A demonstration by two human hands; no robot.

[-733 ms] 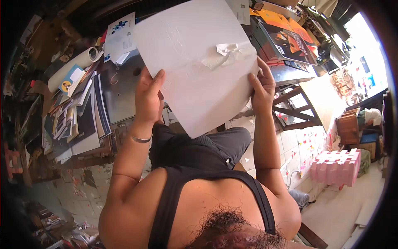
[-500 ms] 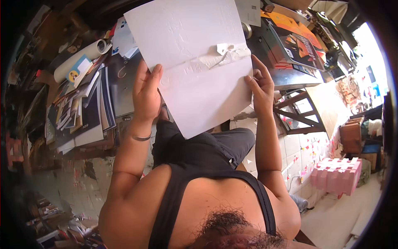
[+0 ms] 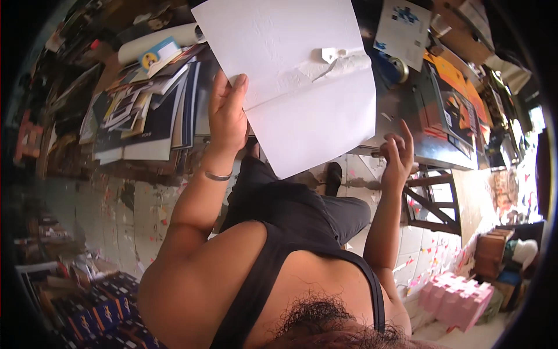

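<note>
A large white sheet of card (image 3: 314,125) is held up in front of me, with a crease across it and a torn, peeled patch (image 3: 343,63) near its right edge. My left hand (image 3: 228,113) grips its left edge, thumb on the near face and fingers behind. My right hand (image 3: 398,154) is off the sheet, a little to the right of its lower right corner. Its index finger stretches out while the others are loosely bent, and nothing shows in it.
On the table's left lies a pile of papers and cards (image 3: 151,110), with a white paper roll (image 3: 160,43) behind. Orange and black printed covers (image 3: 459,104) are stacked at right, near a printed white sheet (image 3: 404,32). Pink blocks (image 3: 456,299) stand on the scrap-strewn floor.
My right hand has let go of the sheet's right edge and moved away to the right and nearer me. My left hand keeps its hold. The view has shifted.
</note>
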